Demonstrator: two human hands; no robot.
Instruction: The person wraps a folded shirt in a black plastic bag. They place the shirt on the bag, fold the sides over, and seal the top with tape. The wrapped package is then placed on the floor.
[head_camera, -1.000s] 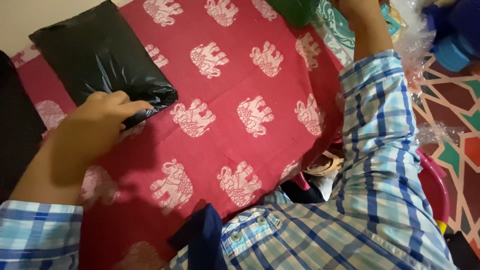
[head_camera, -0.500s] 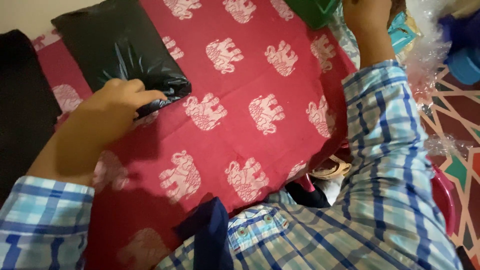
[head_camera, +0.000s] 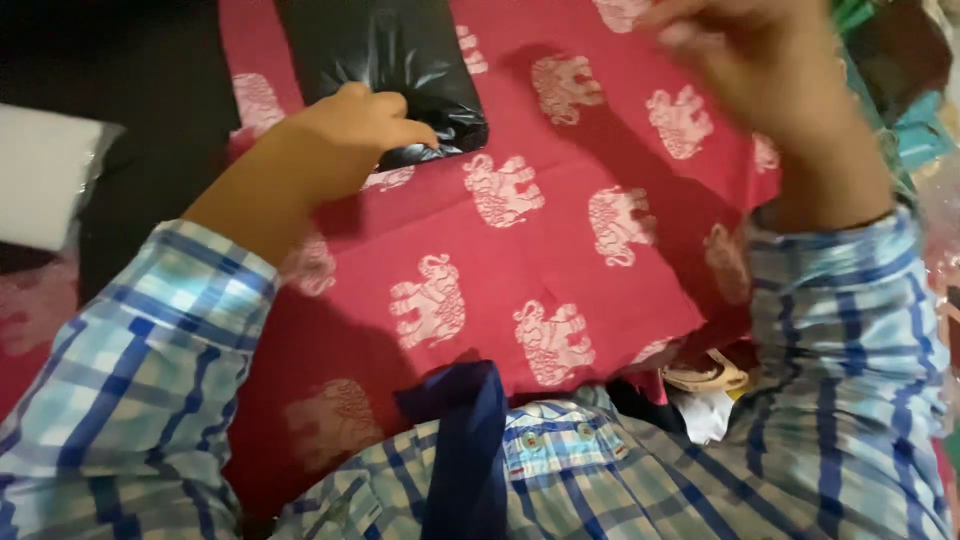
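Two hands over a red cloth (head_camera: 560, 260) printed with pale elephants, one hand gripping a black plastic bag (head_camera: 385, 60).

The left hand (head_camera: 340, 140) is closed on the near edge of the black plastic bag, fingers curled over the crumpled plastic and thumb pointing toward the bag's near right corner. The bag lies flat on the far part of the red cloth, glossy and wrinkled. The right hand (head_camera: 760, 60) is raised above the cloth's far right side, blurred, so whether it is spread or closed cannot be told; nothing can be made out in it. Both forearms wear blue checked sleeves (head_camera: 130, 380). A dark blue strap (head_camera: 465, 440) hangs at the cloth's near edge. A white object (head_camera: 45, 170) sits left of the cloth.
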